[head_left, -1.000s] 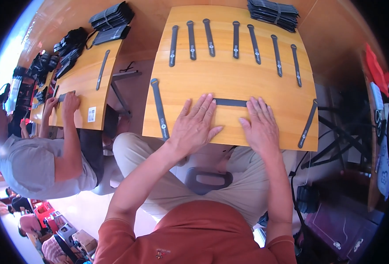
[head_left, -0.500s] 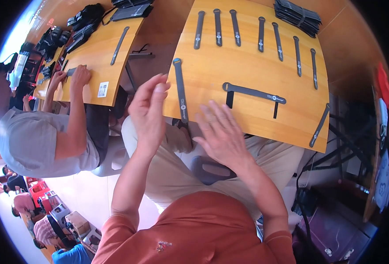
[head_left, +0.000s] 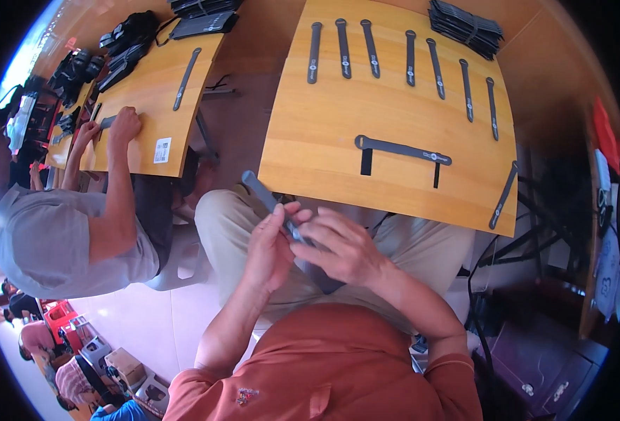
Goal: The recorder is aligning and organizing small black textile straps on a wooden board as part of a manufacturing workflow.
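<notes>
Grey strap pinched between thumb and fingers of left hand; rounded end pointed away and left from grip. Lower part met by curled fingers of right hand; whether gripped there cannot be told. Beyond grip, to right, second strap laid on table, two black strips showing at near edge. Farther beyond, seven straps spaced in row.

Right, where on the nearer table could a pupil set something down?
Bare table lies left of the crosswise strap and between it and the strap row. That row and a dark bundle crowd the far side; the held strap crowds the near left corner.
</notes>
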A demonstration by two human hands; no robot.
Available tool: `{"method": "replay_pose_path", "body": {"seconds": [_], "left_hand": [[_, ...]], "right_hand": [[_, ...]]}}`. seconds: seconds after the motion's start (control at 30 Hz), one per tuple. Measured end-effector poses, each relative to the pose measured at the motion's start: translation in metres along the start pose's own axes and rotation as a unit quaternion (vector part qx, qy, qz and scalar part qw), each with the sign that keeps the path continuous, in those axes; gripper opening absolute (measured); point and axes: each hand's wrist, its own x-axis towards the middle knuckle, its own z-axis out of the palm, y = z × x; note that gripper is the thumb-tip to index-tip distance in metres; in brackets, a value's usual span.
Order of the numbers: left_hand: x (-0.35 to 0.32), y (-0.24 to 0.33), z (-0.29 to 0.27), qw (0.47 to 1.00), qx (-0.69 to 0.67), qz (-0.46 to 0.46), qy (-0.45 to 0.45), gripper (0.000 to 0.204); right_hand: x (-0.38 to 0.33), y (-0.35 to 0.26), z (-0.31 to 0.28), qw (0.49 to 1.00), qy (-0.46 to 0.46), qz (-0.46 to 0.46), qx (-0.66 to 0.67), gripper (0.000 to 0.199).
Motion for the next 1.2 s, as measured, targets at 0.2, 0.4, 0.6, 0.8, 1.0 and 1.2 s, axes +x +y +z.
{"method": "replay_pose_path", "body": {"seconds": [0.2,0.4,0.6,0.8,1.0,1.2], "left_hand": [[0.013,0.008,0.024,0.980,0.179,0.082,-0.002,0.033],[0.040,0.003,0.058,0.969,0.216,0.116,-0.003,0.023],[0.083,-0.002,0.083,0.920,0.360,0.129,-0.081,0.016],[0.113,0.005,0.097,0.914,0.379,0.082,-0.120,0.017],[0.133,0.009,0.092,0.876,0.448,0.122,-0.129,0.016],[0.139,0.008,0.097,0.884,0.449,0.108,-0.078,0.015]], "right_hand": [[-0.049,-0.009,-0.048,0.977,0.007,0.182,0.112,0.032],[-0.055,0.015,-0.102,0.925,0.095,0.345,0.124,0.013],[-0.074,0.049,-0.132,0.887,0.179,0.409,0.116,0.011],[-0.079,0.074,-0.140,0.837,0.250,0.478,0.085,0.021],[-0.081,0.092,-0.139,0.834,0.225,0.501,0.056,0.023],[-0.079,0.106,-0.138,0.846,0.221,0.484,0.014,0.018]]}}
